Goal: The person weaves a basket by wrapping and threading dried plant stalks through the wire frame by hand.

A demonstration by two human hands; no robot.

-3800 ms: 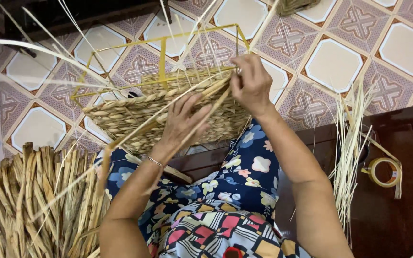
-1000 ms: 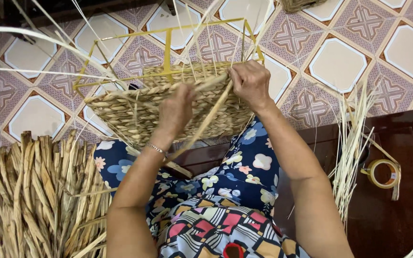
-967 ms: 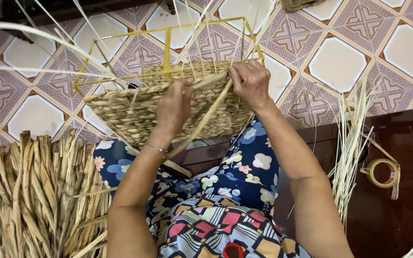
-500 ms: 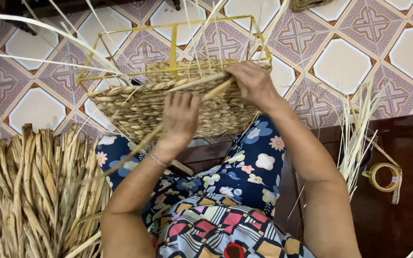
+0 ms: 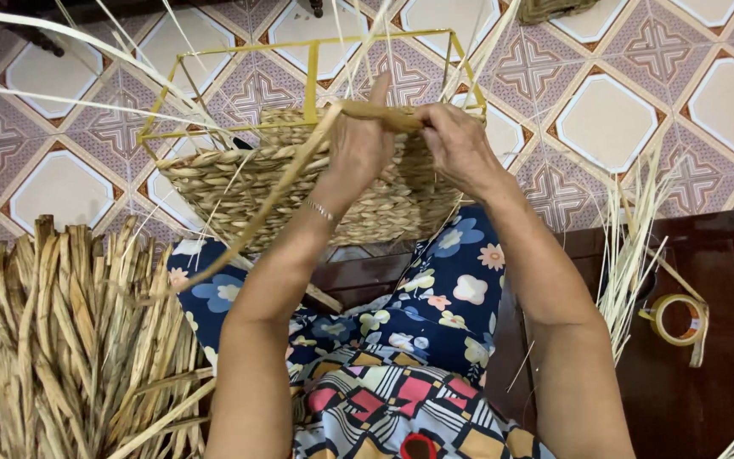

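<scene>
At the upper centre of the frame, the half-woven tan straw basket on its yellow wire frame (image 5: 299, 183) rests against the person's lap. The left hand (image 5: 363, 144) and right hand (image 5: 456, 144) both pinch one flat dried straw strand (image 5: 384, 113) at the rim, mid-weave. Next, the strand seems to need tucking behind an upright and pulling snug.

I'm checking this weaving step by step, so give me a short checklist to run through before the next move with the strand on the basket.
1. Both hands on the strand: left hand and right hand pinch the dried strand at the top edge. Ok.
2. Half-woven basket steady on the lap: ok.
3. Yellow wire frame bare above the weave: ok.
4. Strand's free tail trails down left, unsnagged: cannot tell.
5. Spare dried stalks close by at left: ok.
6. Tape roll clear of the work: ok.
</scene>
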